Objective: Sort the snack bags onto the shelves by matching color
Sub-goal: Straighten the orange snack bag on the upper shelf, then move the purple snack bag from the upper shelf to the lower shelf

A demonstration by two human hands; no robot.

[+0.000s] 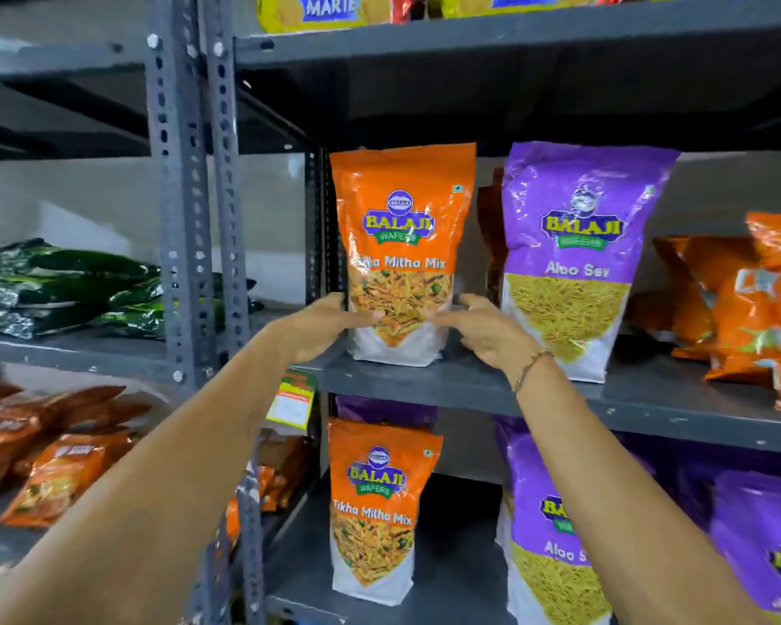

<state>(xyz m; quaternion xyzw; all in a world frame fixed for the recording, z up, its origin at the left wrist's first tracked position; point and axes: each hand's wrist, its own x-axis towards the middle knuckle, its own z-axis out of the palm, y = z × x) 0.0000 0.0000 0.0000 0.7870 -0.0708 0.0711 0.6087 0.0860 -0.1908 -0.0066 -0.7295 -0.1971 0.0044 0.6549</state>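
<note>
An orange Tikha Mitha Mix bag (402,245) stands upright at the left end of the middle shelf (470,385). My left hand (321,324) grips its lower left side and my right hand (488,329) its lower right side. Right beside it stands a purple Aloo Sev bag (573,263). Further right on the same shelf lie several orange bags (749,309). On the shelf below stand another orange Tikha Mitha Mix bag (377,512) and purple Aloo Sev bags (555,534).
Grey slotted uprights (199,196) split the rack from a left unit holding dark green bags (64,286) and, lower, orange-brown bags (50,448). Yellow Marie packs (330,9) sit on the top shelf. A yellow-green price tag (292,399) hangs at the shelf edge.
</note>
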